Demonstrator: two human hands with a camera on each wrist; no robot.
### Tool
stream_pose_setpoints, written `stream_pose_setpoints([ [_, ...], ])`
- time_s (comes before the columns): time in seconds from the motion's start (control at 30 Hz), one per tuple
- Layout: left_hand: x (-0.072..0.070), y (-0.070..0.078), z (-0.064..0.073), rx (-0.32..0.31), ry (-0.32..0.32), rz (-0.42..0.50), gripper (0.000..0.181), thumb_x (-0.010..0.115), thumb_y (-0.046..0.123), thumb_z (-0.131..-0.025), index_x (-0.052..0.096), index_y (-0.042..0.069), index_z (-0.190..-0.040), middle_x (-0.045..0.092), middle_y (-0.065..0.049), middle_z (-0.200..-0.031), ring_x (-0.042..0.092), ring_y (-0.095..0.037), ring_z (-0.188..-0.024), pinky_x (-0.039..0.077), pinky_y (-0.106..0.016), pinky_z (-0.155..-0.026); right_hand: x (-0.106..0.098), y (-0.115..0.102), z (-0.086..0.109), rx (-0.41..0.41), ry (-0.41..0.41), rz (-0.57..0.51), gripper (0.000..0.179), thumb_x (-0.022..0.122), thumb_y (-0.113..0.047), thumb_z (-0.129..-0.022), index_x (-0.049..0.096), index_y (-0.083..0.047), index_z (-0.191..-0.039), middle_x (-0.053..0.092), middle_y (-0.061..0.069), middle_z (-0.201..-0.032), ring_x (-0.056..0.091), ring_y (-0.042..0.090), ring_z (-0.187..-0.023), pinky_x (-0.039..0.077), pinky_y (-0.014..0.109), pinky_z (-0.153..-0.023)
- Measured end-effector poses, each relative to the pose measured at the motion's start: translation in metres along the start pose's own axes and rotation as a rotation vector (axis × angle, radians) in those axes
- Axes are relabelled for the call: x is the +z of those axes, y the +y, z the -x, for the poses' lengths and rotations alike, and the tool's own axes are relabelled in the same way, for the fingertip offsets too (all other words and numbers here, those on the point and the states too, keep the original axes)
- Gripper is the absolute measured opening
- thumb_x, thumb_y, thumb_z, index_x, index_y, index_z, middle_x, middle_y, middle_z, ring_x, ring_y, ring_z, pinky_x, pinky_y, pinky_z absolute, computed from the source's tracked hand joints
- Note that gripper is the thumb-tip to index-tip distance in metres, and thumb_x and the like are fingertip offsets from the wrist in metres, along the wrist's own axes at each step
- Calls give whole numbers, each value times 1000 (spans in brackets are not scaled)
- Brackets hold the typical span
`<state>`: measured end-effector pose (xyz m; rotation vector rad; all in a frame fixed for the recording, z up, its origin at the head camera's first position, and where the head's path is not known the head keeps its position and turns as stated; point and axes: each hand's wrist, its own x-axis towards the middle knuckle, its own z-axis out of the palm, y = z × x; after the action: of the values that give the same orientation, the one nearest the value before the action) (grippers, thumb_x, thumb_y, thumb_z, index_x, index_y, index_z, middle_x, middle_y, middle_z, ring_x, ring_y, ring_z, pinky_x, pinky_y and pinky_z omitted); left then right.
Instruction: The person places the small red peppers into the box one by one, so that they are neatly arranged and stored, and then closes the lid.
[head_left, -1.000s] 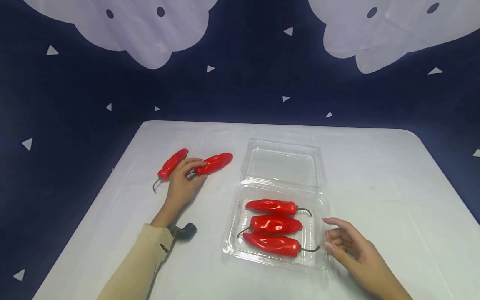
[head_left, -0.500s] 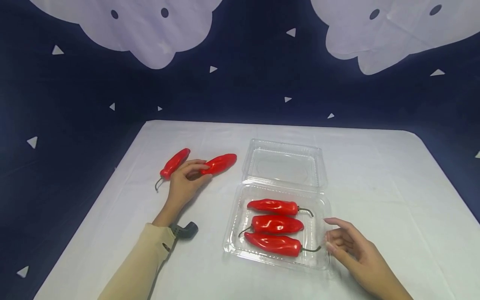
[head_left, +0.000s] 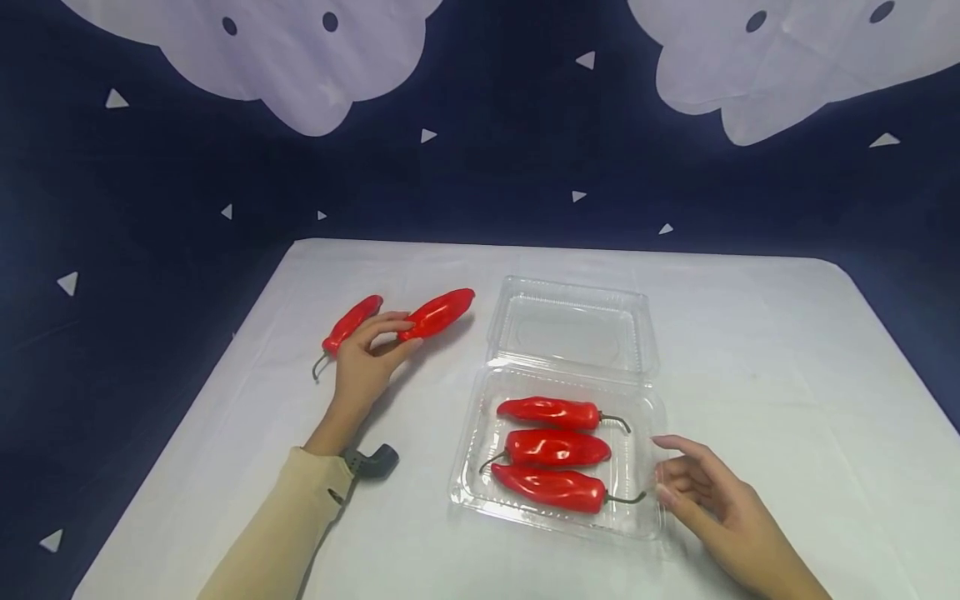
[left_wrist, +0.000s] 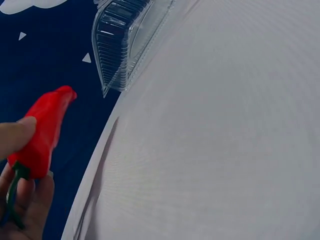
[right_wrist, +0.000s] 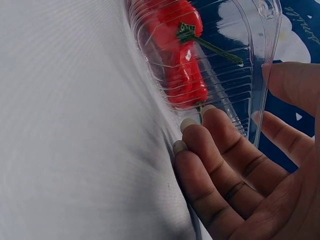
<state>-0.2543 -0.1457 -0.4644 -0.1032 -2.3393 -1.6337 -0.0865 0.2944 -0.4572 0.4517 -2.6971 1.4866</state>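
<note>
My left hand (head_left: 367, 358) pinches a red chili pepper (head_left: 442, 312) near its stem end, thumb on one side and fingers on the other. In the left wrist view this pepper (left_wrist: 47, 120) points up, its green stem hanging among the fingers. A second red chili pepper (head_left: 352, 323) lies on the table just left of that hand. My right hand (head_left: 720, 508) holds the right side of an open clear plastic clamshell container (head_left: 465, 483). In the right wrist view, fingertips (right_wrist: 197, 132) lie against the container's ribbed wall (right_wrist: 235, 95). Three red peppers (head_left: 558, 447) lie side by side inside.
The container's lid (head_left: 570, 329) lies folded back, away from me. White cloth covers the table (head_left: 765, 350). Behind it hangs a dark blue backdrop (head_left: 495, 183) with pale clouds and triangles. A dark strap with a black piece (head_left: 375, 461) is on the left wrist.
My left hand has lifted the pepper's tip off the table; a shadow now shows below it. The right hand stays at the container's side. The view has shifted slightly.
</note>
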Motion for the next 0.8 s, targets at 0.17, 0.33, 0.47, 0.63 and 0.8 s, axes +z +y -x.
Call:
stream_pose_setpoints([
  [0.17, 2, 10, 1, 28, 15, 61, 31, 86, 20, -85, 78, 13, -114, 67, 1, -127, 59, -19, -121, 55, -26, -92, -1, 0, 0, -11, 3, 4, 57, 68, -2, -97, 48, -16, -148, 69, -1, -106, 69, 14, -88, 55, 18, -81],
  [0.33, 4, 23, 4, 62, -10, 114, 29, 85, 12, -85, 78, 11, -114, 68, 0, -127, 59, -18, -121, 56, -25, -91, -1, 1, 0, -17, -1, -3, 56, 68, -1, -97, 48, -15, -148, 69, -1, -106, 69, 14, -87, 54, 17, -81],
  [0.47, 6, 34, 8, 84, -69, 124, 32, 83, 5, -85, 77, 7, -116, 68, -4, -129, 60, -21, -122, 56, -26, -92, -1, 1, 1, -19, -4, -11, 56, 68, -1, -97, 48, -13, -147, 68, -1, -106, 69, 14, -87, 54, 17, -81],
  [0.63, 9, 46, 15, 83, -115, 129, 31, 81, 2, -86, 76, 3, -117, 67, -7, -130, 60, -22, -123, 55, -28, -94, -1, 0, 1, -12, 0, -3, 55, 68, -2, -97, 49, -13, -147, 68, -2, -105, 68, 13, -87, 54, 17, -81],
  [0.8, 10, 56, 23, 137, -157, 159, 29, 82, 6, -87, 77, 9, -115, 68, 0, -129, 60, -19, -122, 56, -30, -93, 0, -1, 0, 2, 6, 12, 54, 69, -4, -97, 49, -15, -146, 68, -4, -104, 69, 13, -86, 54, 17, -81],
])
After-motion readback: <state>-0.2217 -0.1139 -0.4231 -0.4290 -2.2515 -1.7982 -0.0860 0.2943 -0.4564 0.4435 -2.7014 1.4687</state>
